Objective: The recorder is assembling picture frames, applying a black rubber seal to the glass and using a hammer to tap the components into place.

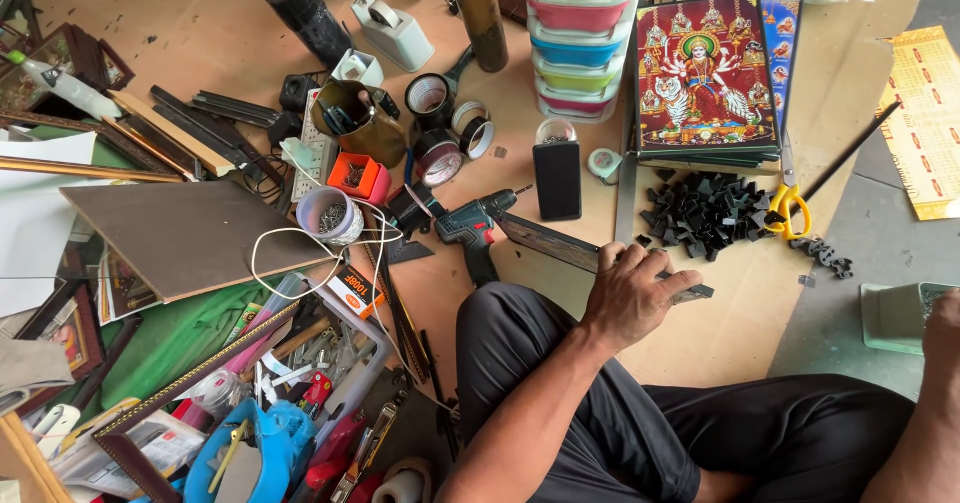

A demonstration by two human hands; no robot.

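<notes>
Seated on the floor, the person's left hand clamped down around a dark frame strip lying beside the cordless drill, right hand at the frame's edge, grip unreadable; firm, flat pressure near the strip's end seemed wise to stop it shifting.

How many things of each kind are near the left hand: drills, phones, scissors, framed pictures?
Cordless drill: 1
Black phone: 1
Yellow-handled scissors: 1
Framed picture: 1
Dark strip under the left hand: 1
Total: 5
</notes>
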